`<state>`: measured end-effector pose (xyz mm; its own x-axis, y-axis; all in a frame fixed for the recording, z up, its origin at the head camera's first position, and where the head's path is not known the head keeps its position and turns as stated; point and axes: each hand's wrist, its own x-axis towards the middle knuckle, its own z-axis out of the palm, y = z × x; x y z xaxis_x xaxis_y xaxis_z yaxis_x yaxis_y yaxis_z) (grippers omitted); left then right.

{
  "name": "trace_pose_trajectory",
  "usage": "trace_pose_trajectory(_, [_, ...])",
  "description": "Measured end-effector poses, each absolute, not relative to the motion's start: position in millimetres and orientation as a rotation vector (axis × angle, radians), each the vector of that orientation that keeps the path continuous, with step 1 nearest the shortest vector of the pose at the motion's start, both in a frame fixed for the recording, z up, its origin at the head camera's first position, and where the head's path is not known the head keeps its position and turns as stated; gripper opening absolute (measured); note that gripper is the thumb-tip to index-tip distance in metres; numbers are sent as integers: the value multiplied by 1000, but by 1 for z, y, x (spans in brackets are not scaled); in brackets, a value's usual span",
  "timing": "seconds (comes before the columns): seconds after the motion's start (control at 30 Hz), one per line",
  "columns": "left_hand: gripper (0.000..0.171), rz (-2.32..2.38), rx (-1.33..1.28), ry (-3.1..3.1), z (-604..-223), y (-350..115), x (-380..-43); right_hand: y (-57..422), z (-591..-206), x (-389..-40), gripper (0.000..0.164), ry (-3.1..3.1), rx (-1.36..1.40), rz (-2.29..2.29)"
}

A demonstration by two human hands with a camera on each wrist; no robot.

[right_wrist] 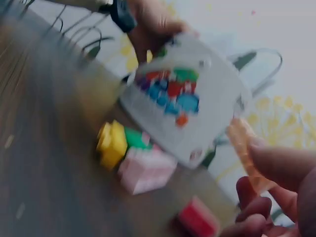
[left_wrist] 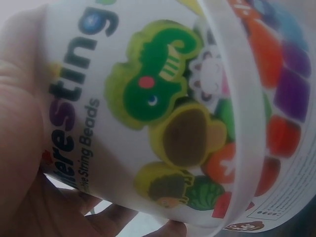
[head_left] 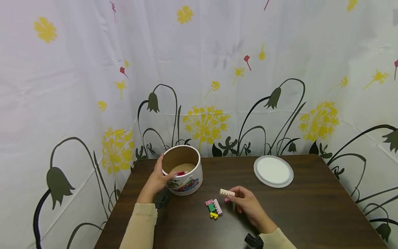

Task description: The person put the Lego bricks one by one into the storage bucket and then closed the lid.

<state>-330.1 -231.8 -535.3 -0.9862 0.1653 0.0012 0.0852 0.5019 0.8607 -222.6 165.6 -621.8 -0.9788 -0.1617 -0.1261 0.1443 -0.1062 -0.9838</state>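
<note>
My left hand (head_left: 158, 180) grips a white round tub (head_left: 186, 186) by its near-left rim, thumb over the front edge. Printed beads and lettering cover its wall, and it leans with its mouth towards me. Inside lies a red brick (head_left: 181, 173). A long cream toy brick (head_left: 226, 192) is pinched between the thumb and fingers of my right hand (head_left: 248, 204), raised over the table. Under those fingertips sits a dark pink brick (right_wrist: 198, 217). Left of it cluster a yellow brick (head_left: 214, 215), a green brick (head_left: 211, 207), a pink brick (head_left: 208, 202) and a pale pink brick (head_left: 218, 207).
A round white lid (head_left: 273, 171) lies at the back right of the dark wooden table (head_left: 311, 207). Behind the far edge hangs a white curtain (head_left: 205, 69) printed with flowers. Both wrists wear black straps.
</note>
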Motion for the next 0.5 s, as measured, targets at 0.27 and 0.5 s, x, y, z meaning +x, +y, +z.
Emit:
trace_pose_trajectory(0.27, [118, 1523, 222, 2651, -536, -234, -328, 130, -566, -252, 38, 2012, -80, -2256])
trace_pose_trajectory(0.5, [116, 1518, 215, 2644, -534, -234, -330, 80, -508, -285, 30, 1968, -289, -2302])
